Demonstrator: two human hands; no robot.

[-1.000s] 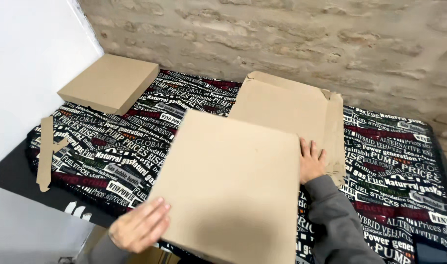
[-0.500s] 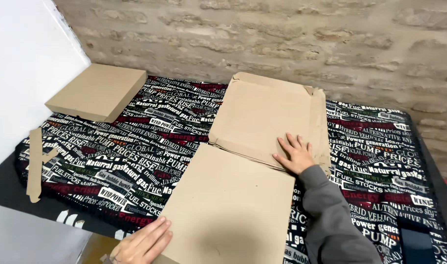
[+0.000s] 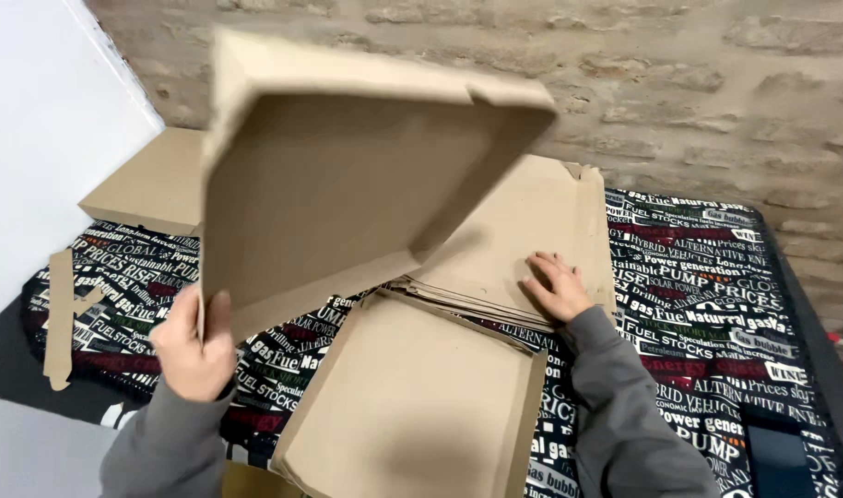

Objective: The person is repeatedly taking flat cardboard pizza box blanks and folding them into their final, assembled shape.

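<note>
Here, left hand (image 3: pixel 193 346) grips one box lid (image 3: pixel 347 175); right hand (image 3: pixel 558 286) flat on one stack (image 3: pixel 523 240).

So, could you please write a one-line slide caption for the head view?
Left hand lifts the cardboard box lid above its tray while the right hand rests flat on a stack of flat cardboard.

Cardboard box lid (image 3: pixel 347 184): plain brown, shallow, square, side flaps folded up; raised off surface, tilted, hollow underside facing camera, lower left corner pinched in left hand (image 3: pixel 193 343).

Cardboard box base (image 3: pixel 412 397): same brown, shallow tray with low upright walls, open and empty, lying flat at near edge of surface.

Stack of flat box blanks (image 3: pixel 523 249): unfolded brown sheets, lying flat just behind base, right hand (image 3: pixel 558 286) resting palm-down on top.
</note>
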